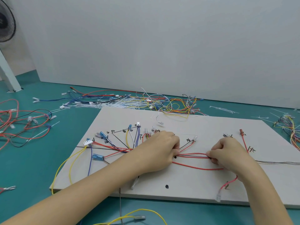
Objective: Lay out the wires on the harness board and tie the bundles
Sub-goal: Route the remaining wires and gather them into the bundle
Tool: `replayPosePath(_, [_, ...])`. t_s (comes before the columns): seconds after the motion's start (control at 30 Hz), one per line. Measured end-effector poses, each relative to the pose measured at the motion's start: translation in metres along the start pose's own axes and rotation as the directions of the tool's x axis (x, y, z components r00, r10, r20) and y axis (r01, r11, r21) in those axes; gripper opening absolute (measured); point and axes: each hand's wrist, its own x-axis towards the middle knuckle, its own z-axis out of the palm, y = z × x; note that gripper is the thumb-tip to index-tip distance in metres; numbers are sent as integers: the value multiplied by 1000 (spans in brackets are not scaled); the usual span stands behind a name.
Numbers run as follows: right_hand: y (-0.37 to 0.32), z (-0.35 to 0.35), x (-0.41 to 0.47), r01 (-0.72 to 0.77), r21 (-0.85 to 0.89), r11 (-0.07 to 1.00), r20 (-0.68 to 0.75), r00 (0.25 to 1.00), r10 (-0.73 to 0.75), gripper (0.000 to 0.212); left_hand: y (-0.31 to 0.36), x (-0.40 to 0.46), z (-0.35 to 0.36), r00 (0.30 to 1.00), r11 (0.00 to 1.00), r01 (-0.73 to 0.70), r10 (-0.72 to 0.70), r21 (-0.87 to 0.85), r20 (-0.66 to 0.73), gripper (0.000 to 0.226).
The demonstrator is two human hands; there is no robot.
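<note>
On the harness board point(186, 189), my left hand point(159, 147) pinches the red and grey wire bundle point(192, 155) at one end, my right hand point(227, 152) pinches the other; I should keep it taut and straight, with the loose red wire point(197, 167) gathered in before tying

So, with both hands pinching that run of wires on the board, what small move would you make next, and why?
Probably gather the loose red wire up into the bundle held between the left hand and right hand. It sags apart below the red and grey wires, so a tie now would miss it.
</note>
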Motion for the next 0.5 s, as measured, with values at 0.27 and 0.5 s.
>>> replayPosePath(0.27, [5,17,-1,61,-54,997,-114,991,-67,25,0,2,4,1000,1000,-13,13,15,-7,8])
replayPosePath(0.5, [-1,25,-9,95,-196,976,-214,967,-137,27,-3,3,8,999,999,-32,32,28,-22,12])
